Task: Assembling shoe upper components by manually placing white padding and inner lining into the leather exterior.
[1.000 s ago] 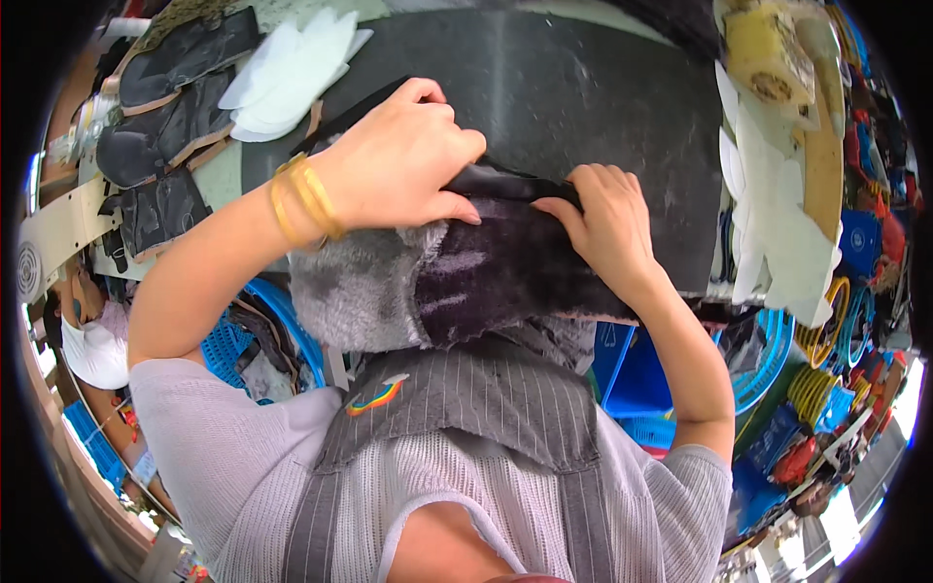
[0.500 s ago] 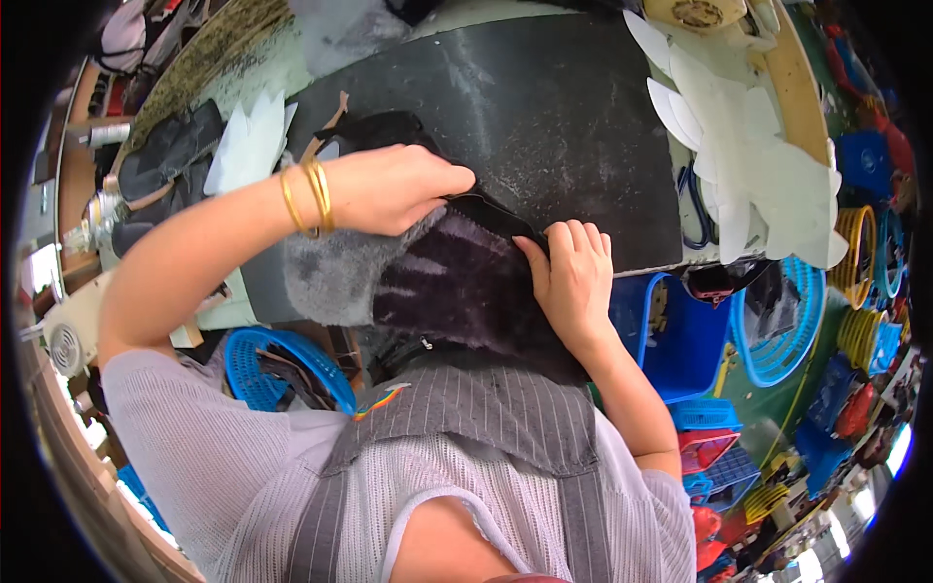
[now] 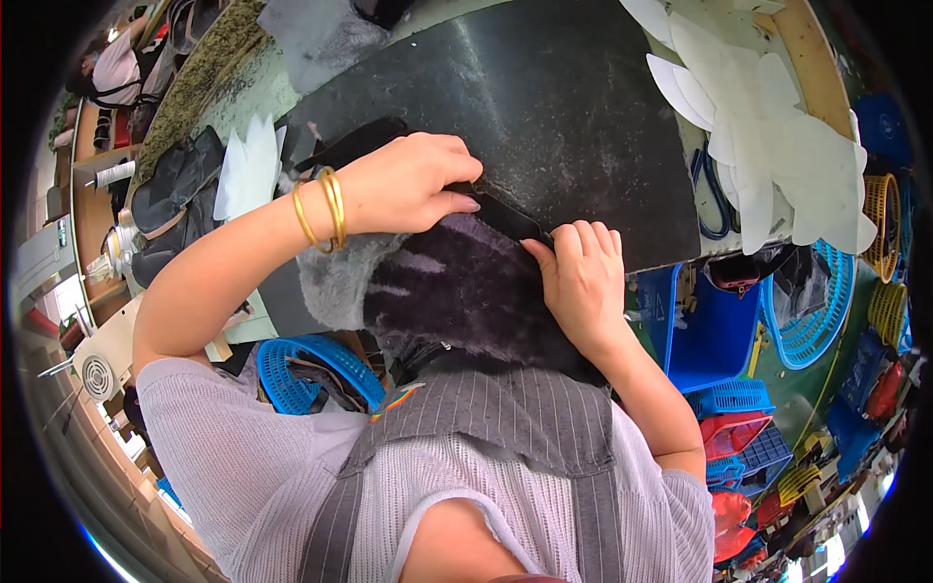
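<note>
My left hand (image 3: pixel 413 185), with gold bangles on its wrist, presses down on a dark furry fabric piece (image 3: pixel 457 291) at the near edge of a black work mat (image 3: pixel 564 97). Its fingertips pinch a narrow black strip (image 3: pixel 505 219) that lies along the fabric's upper edge. My right hand (image 3: pixel 578 277) holds the same strip and fabric from the right, fingers curled on the edge. The fabric is dark purple-black with a grey fluffy part at its left, and it hangs over the table's edge toward my body.
White cut-out pieces (image 3: pixel 768 146) lie at the mat's right, more white pieces (image 3: pixel 248 165) and dark cut parts (image 3: pixel 180 189) at its left. Blue scissors (image 3: pixel 714 199) rest beside the mat. Blue baskets (image 3: pixel 316 364) and a blue bin (image 3: pixel 705 330) stand below the table.
The view has shifted, so the mat and hands sit lower and larger. Both hands keep hold of the fabric edge; the right hand has slid slightly right along the strip.
</note>
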Demonstrator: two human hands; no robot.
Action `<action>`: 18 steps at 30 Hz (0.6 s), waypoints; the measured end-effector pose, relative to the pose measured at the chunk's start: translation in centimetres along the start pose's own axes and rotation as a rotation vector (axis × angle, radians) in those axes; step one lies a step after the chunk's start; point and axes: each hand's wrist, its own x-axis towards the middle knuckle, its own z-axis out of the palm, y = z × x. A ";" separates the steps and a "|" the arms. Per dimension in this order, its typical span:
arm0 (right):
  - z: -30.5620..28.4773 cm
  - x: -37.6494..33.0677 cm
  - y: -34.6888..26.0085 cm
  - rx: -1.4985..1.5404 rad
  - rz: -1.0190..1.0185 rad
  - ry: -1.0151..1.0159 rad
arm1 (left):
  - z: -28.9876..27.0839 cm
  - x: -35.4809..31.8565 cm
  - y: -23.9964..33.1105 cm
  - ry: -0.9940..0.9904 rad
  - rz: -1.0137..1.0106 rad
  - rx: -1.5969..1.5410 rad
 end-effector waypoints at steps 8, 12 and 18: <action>-0.7 1.1 -0.4 0.032 0.060 -0.056 | 1.4 0.4 -0.2 0.058 -0.104 0.034; -0.9 1.4 -0.5 -0.016 0.066 -0.092 | 2.2 0.3 0.4 0.126 -0.116 0.100; -3.0 1.2 0.9 -0.062 -0.046 -0.272 | 5.5 -1.5 3.2 0.182 -0.201 0.068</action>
